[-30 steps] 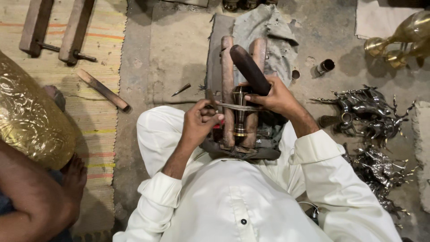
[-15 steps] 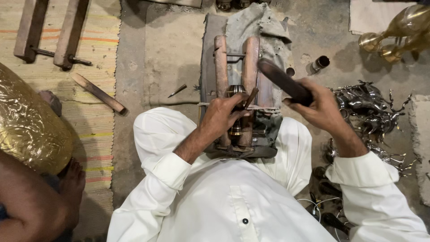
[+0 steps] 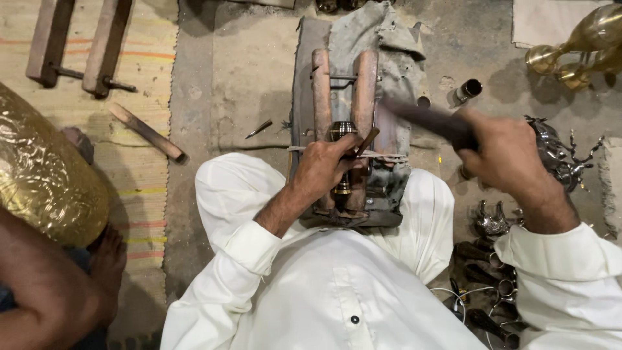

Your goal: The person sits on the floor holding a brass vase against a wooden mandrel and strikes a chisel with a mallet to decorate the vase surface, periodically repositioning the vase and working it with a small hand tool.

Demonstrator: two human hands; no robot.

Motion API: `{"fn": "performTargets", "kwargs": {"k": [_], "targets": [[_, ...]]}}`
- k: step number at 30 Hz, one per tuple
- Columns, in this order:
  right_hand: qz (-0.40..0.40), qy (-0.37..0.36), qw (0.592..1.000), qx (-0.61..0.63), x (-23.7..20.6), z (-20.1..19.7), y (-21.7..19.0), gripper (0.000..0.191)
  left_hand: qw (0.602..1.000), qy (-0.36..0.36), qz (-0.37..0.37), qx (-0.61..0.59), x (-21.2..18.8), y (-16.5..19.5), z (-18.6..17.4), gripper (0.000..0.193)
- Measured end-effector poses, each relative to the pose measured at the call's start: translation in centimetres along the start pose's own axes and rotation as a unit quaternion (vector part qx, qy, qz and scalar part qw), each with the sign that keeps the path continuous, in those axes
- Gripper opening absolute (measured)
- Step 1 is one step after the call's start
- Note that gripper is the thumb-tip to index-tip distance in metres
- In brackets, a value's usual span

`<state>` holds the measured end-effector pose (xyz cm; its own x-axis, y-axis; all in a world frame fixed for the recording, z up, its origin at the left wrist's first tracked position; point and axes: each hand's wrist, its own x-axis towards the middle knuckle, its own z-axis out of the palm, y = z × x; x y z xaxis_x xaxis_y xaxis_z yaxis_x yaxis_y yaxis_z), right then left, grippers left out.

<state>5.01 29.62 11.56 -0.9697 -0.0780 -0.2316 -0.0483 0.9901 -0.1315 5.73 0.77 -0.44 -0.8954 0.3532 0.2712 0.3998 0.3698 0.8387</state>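
Now right hand (image 3: 502, 152) grips mallet (image 3: 421, 118), long axis pointing upper-left.

The person wears a loose white shirt (image 3: 337, 291) with long cuffed sleeves, a front placket and one small dark button (image 3: 354, 319).
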Motion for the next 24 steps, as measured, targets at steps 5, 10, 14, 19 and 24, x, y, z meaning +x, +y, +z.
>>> {"fn": "performTargets", "kwargs": {"k": [5,10,14,19,24], "targets": [[0.038,0.033,0.996,0.078,0.2,0.3,0.1,0.046,0.999,0.013,0.034,0.007,-0.1,-0.5,-0.1,0.036],[-0.103,0.049,0.986,-0.122,0.7,0.9,0.7,0.044,1.0,-0.014,-0.001,-0.002,-0.8,-1.0,-0.5,0.039],[-0.085,0.117,0.988,-0.062,1.1,1.2,1.7,0.052,0.998,0.019,-0.058,-0.03,-1.7,-2.3,-0.2,0.042],[-0.143,0.171,0.974,0.038,2.4,1.8,1.0,0.04,0.992,0.075,-0.002,-0.105,-2.6,-4.4,0.6,0.044],[-0.185,0.145,0.97,-0.063,2.8,0.2,-1.9,0.032,0.987,0.083,-0.003,-0.138,-3.1,-5.3,1.5,0.039]]}}
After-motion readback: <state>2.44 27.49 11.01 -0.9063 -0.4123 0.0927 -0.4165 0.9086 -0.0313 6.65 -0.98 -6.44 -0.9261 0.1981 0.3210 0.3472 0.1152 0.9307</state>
